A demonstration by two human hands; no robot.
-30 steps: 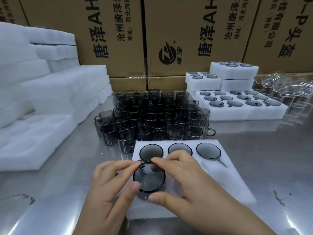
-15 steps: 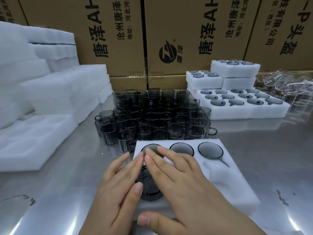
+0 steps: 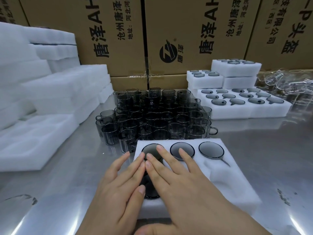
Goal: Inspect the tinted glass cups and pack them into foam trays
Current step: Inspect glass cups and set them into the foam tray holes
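Foam tray, white, holds 3 smoky glass cups, axes vertical; left grip & right grip, flat-fingered, press 4th cup.

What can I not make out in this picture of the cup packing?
Head view, the only one:
1. The cup under the left hand and right hand: they cover nearly all of it, so how it sits in the foam tray is hidden.
2. The loose cups: front rows hide the back ones, so no count.
3. The clear glass pieces: blurred, cut off by the right edge.
4. Print on the boxes: cut off by the top edge.
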